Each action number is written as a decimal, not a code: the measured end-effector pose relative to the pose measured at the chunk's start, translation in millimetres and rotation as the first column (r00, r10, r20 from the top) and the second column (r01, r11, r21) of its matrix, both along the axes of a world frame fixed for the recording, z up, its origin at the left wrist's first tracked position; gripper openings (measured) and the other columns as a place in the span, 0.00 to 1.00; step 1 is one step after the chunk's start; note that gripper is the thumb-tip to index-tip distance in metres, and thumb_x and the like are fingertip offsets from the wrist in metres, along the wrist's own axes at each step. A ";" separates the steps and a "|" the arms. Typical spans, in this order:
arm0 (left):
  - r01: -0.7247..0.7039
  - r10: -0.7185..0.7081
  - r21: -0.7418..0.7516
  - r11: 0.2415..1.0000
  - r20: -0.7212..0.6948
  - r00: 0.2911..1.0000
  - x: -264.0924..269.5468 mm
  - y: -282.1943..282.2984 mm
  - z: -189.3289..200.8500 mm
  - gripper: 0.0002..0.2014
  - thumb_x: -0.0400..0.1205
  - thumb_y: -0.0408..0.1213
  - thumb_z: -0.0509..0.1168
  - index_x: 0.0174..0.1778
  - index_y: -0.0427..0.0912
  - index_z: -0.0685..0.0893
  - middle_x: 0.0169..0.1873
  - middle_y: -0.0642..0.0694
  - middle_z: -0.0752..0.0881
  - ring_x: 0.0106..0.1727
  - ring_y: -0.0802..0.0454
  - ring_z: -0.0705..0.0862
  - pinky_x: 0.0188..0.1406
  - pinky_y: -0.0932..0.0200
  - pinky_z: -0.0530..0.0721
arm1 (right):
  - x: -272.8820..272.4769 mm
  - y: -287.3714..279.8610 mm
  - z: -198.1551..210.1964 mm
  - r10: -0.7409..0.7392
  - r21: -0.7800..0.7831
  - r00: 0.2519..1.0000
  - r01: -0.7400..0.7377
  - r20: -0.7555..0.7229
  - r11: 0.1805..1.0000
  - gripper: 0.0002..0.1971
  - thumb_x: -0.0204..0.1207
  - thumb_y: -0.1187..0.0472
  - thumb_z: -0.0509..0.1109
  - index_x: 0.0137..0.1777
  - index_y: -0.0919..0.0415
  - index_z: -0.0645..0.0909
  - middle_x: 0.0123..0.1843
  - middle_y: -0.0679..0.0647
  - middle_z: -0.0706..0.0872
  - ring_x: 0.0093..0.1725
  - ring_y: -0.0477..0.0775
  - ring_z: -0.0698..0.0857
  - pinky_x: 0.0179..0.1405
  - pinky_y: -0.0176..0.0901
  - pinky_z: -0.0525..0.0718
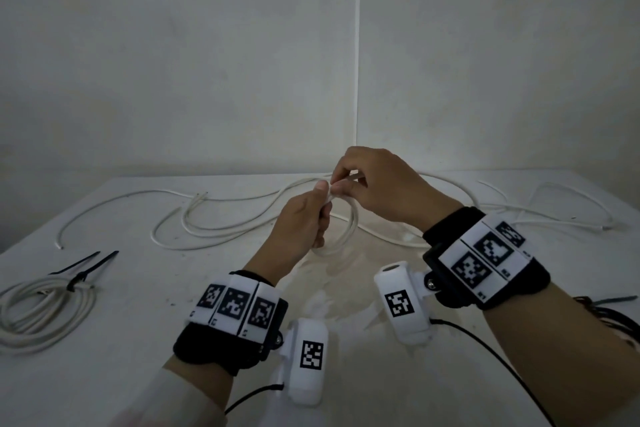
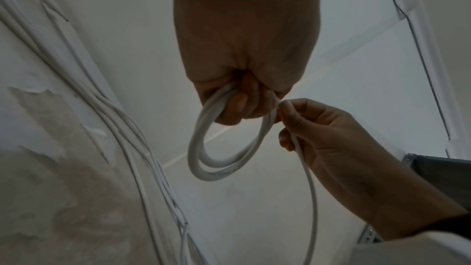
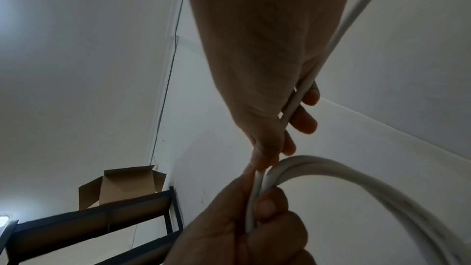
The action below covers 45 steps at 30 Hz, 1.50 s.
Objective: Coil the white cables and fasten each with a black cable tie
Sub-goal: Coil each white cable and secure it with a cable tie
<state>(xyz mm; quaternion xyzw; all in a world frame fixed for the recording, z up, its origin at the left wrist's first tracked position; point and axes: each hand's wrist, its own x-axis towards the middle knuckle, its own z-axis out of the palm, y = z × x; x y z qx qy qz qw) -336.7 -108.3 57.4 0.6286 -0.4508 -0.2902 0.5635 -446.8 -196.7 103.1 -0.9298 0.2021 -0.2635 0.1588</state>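
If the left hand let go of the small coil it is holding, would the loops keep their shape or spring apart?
Probably spring apart: the coil has no tie and only the left hand holds its loops together. The loose cables on the table lie in wide curves, suggesting some stiffness. The tied bundle keeps its shape.

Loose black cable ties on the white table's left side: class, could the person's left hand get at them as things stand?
Probably not yet. The loose black cable ties lie unobstructed, but the left hand grips the small white cable coil that the right hand is feeding.
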 end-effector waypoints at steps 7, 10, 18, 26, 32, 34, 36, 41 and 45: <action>-0.023 0.019 -0.029 0.999 -0.137 0.990 -2.9 1.1 8.4 0.22 0.87 0.48 0.50 0.28 0.43 0.69 0.14 0.57 0.65 0.16 0.60 0.61 0.15 0.69 0.64 | -2.9 -0.3 1.2 0.011 0.174 0.999 -0.020 0.050 0.985 0.09 0.80 0.59 0.64 0.48 0.61 0.85 0.41 0.51 0.87 0.43 0.51 0.83 0.47 0.43 0.78; -0.008 -0.002 -0.049 0.999 -0.195 0.981 -2.9 3.3 13.4 0.22 0.87 0.47 0.51 0.27 0.43 0.67 0.15 0.56 0.63 0.17 0.59 0.59 0.15 0.68 0.61 | -5.4 -3.7 0.5 0.020 0.209 0.999 -0.030 0.049 0.977 0.12 0.81 0.59 0.61 0.44 0.61 0.85 0.34 0.46 0.85 0.36 0.47 0.81 0.40 0.41 0.76; 0.160 -0.159 -0.006 0.987 -0.146 0.976 -5.5 9.9 25.8 0.24 0.87 0.50 0.44 0.27 0.43 0.66 0.15 0.56 0.62 0.17 0.59 0.58 0.20 0.65 0.61 | -12.9 -14.2 4.6 -0.050 0.083 0.967 0.030 0.248 0.996 0.10 0.78 0.59 0.66 0.41 0.61 0.85 0.30 0.51 0.85 0.22 0.37 0.76 0.26 0.31 0.68; 0.179 -0.181 -0.028 0.983 -0.152 0.972 -9.6 8.2 31.8 0.23 0.86 0.50 0.48 0.26 0.44 0.66 0.15 0.56 0.62 0.17 0.59 0.58 0.17 0.68 0.63 | -16.4 -18.0 9.7 -0.095 0.116 0.954 0.064 0.285 0.991 0.10 0.80 0.58 0.65 0.39 0.60 0.83 0.29 0.45 0.84 0.22 0.36 0.76 0.24 0.26 0.67; 0.105 -0.128 -0.102 0.989 -0.247 0.960 -2.6 7.3 22.8 0.21 0.87 0.46 0.48 0.28 0.43 0.65 0.15 0.56 0.62 0.16 0.60 0.58 0.17 0.68 0.61 | -18.0 -4.8 3.1 0.025 0.200 0.996 -0.043 0.091 0.979 0.15 0.83 0.56 0.57 0.42 0.59 0.82 0.31 0.41 0.86 0.28 0.41 0.79 0.32 0.35 0.74; 0.123 -0.153 -0.124 0.985 -0.279 0.948 -3.6 6.5 19.1 0.21 0.87 0.45 0.47 0.28 0.43 0.66 0.14 0.56 0.62 0.16 0.60 0.58 0.17 0.67 0.61 | -17.7 -4.5 -2.0 0.044 0.212 0.991 -0.070 0.124 0.975 0.14 0.84 0.57 0.57 0.42 0.58 0.82 0.35 0.45 0.87 0.35 0.52 0.83 0.42 0.48 0.79; 0.158 -0.196 -0.146 0.977 -0.299 0.934 -5.3 5.8 17.2 0.21 0.87 0.45 0.46 0.29 0.42 0.67 0.15 0.55 0.63 0.16 0.60 0.60 0.19 0.66 0.65 | -17.9 -7.4 -3.8 0.034 0.165 0.985 -0.062 0.167 0.984 0.12 0.83 0.59 0.59 0.41 0.56 0.80 0.31 0.45 0.84 0.34 0.52 0.81 0.42 0.48 0.79; 0.219 -0.234 -0.100 0.971 -0.174 0.957 -2.2 6.4 12.0 0.21 0.87 0.46 0.46 0.35 0.40 0.75 0.19 0.53 0.74 0.22 0.56 0.75 0.33 0.62 0.79 | -21.6 -13.4 -1.5 -0.024 0.084 0.988 0.011 0.153 0.996 0.10 0.82 0.58 0.61 0.39 0.50 0.78 0.27 0.45 0.81 0.33 0.52 0.80 0.39 0.46 0.78; 0.197 -0.196 -0.004 0.980 -0.110 0.974 1.3 5.8 6.4 0.21 0.88 0.42 0.46 0.34 0.39 0.78 0.22 0.51 0.79 0.25 0.54 0.79 0.40 0.53 0.78 | -22.7 -10.4 -12.2 -0.123 -0.082 0.990 0.129 0.069 0.988 0.10 0.82 0.53 0.60 0.47 0.53 0.81 0.34 0.51 0.83 0.35 0.57 0.79 0.36 0.43 0.70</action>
